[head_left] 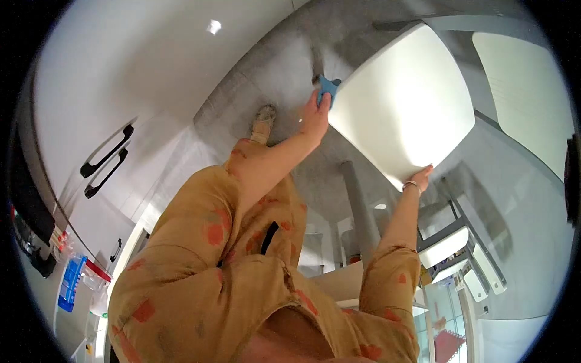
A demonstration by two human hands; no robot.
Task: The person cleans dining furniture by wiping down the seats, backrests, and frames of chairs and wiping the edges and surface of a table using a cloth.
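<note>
A white chair (402, 103) fills the upper right, its smooth panel tilted toward me and brightly lit. Pinched in my left hand (317, 118) is a blue cloth (327, 89), which is at the chair's left edge. I cannot tell whether the cloth presses on the panel or only hangs beside it. My right hand (420, 178) grips the lower corner of the chair, with some fingers hidden behind the edge. A bracelet circles that wrist.
Another white chair (525, 91) stands at the far right. A grey table leg (361, 212) rises below the panel. White cabinets with black handles (108, 151) line the left, near a blue plastic container (71, 283). White-and-grey slatted furniture (445, 247) is at lower right.
</note>
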